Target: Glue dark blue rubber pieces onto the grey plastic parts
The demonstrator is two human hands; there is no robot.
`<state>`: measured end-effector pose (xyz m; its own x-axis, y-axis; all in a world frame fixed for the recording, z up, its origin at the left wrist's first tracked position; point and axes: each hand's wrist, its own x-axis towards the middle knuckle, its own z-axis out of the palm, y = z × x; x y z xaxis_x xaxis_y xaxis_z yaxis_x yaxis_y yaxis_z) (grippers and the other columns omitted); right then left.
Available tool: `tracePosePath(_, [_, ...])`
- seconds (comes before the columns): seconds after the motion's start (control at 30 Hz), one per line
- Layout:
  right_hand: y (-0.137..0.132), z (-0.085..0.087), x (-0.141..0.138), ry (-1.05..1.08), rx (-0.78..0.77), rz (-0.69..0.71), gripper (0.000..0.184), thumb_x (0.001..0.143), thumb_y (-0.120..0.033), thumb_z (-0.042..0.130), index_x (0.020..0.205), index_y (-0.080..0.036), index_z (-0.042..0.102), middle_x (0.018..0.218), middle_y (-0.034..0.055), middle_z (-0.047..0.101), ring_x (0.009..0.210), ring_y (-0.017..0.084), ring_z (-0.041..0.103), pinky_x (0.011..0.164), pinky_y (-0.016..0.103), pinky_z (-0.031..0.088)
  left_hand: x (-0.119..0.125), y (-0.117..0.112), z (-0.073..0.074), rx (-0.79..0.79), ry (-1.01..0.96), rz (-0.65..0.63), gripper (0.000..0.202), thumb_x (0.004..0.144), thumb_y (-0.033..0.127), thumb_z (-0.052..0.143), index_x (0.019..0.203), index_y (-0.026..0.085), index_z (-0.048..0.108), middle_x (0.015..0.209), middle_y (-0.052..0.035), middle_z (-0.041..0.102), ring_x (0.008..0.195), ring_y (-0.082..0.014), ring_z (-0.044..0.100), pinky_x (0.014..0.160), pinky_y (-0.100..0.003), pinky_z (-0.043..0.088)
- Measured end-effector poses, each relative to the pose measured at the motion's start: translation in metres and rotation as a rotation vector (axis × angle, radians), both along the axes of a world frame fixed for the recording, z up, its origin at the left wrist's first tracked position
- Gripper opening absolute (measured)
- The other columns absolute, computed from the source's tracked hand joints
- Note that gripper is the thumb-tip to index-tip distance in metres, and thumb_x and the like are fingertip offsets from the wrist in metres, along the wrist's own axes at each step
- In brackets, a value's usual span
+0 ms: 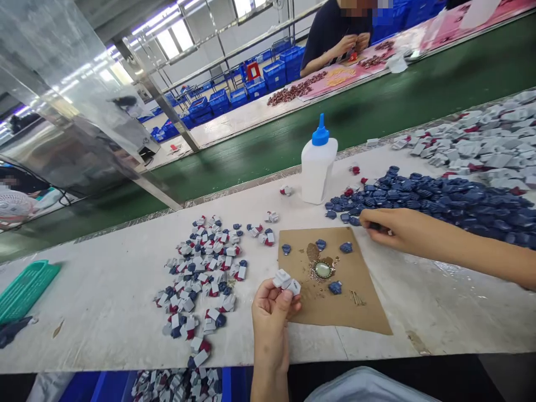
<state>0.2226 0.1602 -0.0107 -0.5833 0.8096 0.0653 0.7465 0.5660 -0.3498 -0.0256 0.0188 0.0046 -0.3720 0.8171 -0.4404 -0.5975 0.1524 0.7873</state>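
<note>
Left hand (271, 312) is pinching pale-grey blocky plastic pieces (283, 278) — seemingly light, stiff, best held by edges; right hand (396, 226), toward two o'clock, is looking curled — contents unclear

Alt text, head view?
A person's left hand holds light grey parts at the edge of a cardboard sheet; the right hand is at a pile of navy parts. A white bottle stands beyond; multicoloured pieces lie to the left.

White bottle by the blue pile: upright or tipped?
Upright: the white bottle stands on its base, blue cap on top.
</note>
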Motion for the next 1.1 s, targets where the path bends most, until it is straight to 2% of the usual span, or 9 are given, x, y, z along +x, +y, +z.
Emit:
tracePosePath(0.13, [-0.022,0.01,-0.014,0.248,-0.243,-0.003,0.026,0.088,-0.028,0.048,0.111,-0.025,0.06,0.088,0.0034,0.073,0.069,0.017,0.067,0.058,0.025,0.046,0.0,-0.003,-0.001,-0.011,-0.023,-0.027,0.029,0.049,0.025,0.088,0.072,0.017,0.073,0.068,-0.001,0.072,0.057,-0.0089,0.066,0.05,-0.012,0.05])
tracePosePath(0.2, [-0.035,0.013,-0.029,0.306,-0.271,0.055,0.023,0.089,-0.033,0.049,0.101,-0.024,0.066,0.087,0.0034,0.074,0.069,0.017,0.067,0.059,0.026,0.046,-0.002,-0.005,-0.004,-0.03,-0.032,-0.061,0.03,0.049,0.025,0.088,0.074,0.017,0.074,0.07,-0.0019,0.073,0.06,-0.0096,0.067,0.051,-0.011,0.05])
tracePosePath(0.3, [-0.05,0.009,-0.054,0.358,-0.184,0.132,0.029,0.091,-0.039,0.047,0.078,-0.021,0.066,0.071,0.0023,0.07,0.062,0.015,0.063,0.056,0.025,0.043,-0.004,-0.006,-0.007,-0.071,-0.049,-0.117,0.032,0.049,0.028,0.088,0.076,0.016,0.076,0.071,-0.003,0.074,0.062,-0.0097,0.068,0.053,-0.011,0.05])
tracePosePath(0.43, [-0.058,-0.004,-0.074,0.32,-0.025,0.097,0.046,0.095,-0.041,0.037,0.058,-0.019,0.053,0.052,-0.0003,0.055,0.048,0.011,0.05,0.048,0.024,0.034,-0.005,-0.008,-0.01,-0.094,-0.069,-0.118,0.033,0.048,0.031,0.088,0.075,0.017,0.077,0.072,-0.0029,0.074,0.063,-0.0091,0.068,0.054,-0.011,0.05])
tracePosePath(0.53, [-0.059,-0.006,-0.077,0.331,-0.064,0.053,0.046,0.093,-0.043,0.04,0.057,-0.019,0.051,0.049,-0.0012,0.052,0.046,0.01,0.047,0.048,0.024,0.033,-0.004,-0.009,-0.01,-0.105,-0.073,-0.129,0.033,0.047,0.033,0.088,0.073,0.017,0.076,0.07,-0.0026,0.074,0.061,-0.009,0.067,0.052,-0.011,0.049])
tracePosePath(0.7, [-0.053,-0.003,-0.071,0.518,-0.467,-0.019,0.033,0.087,-0.048,0.052,0.082,-0.02,0.068,0.078,0.0038,0.068,0.067,0.015,0.061,0.056,0.024,0.046,-0.002,-0.009,-0.009,-0.109,-0.059,-0.059,0.033,0.047,0.033,0.088,0.073,0.017,0.076,0.068,-0.0014,0.073,0.06,-0.0085,0.067,0.052,-0.011,0.049])
tracePosePath(0.8, [-0.051,-0.004,-0.066,0.548,-0.534,-0.003,0.031,0.088,-0.042,0.05,0.095,-0.02,0.07,0.099,0.0075,0.069,0.078,0.017,0.066,0.065,0.027,0.053,-0.003,-0.009,-0.01,-0.105,-0.07,-0.076,0.032,0.048,0.032,0.088,0.074,0.016,0.076,0.07,-0.0023,0.073,0.061,-0.0092,0.067,0.053,-0.011,0.05])
tracePosePath(0.9, [-0.051,-0.007,-0.063,0.472,-0.426,0.01,0.029,0.089,-0.034,0.047,0.102,-0.022,0.069,0.101,0.0069,0.071,0.077,0.019,0.068,0.067,0.031,0.055,-0.006,-0.009,-0.012,-0.095,-0.084,-0.117,0.032,0.05,0.031,0.087,0.075,0.016,0.075,0.073,-0.0029,0.074,0.064,-0.0103,0.068,0.054,-0.012,0.05])
tracePosePath(1.1, [-0.054,-0.012,-0.068,0.309,-0.016,0.163,0.027,0.092,-0.026,0.041,0.1,-0.023,0.067,0.094,0.0064,0.072,0.082,0.02,0.068,0.071,0.032,0.053,-0.003,-0.01,-0.01,-0.076,-0.042,-0.059,0.028,0.053,0.028,0.086,0.075,0.017,0.073,0.074,-0.0023,0.073,0.067,-0.0112,0.068,0.056,-0.014,0.049])
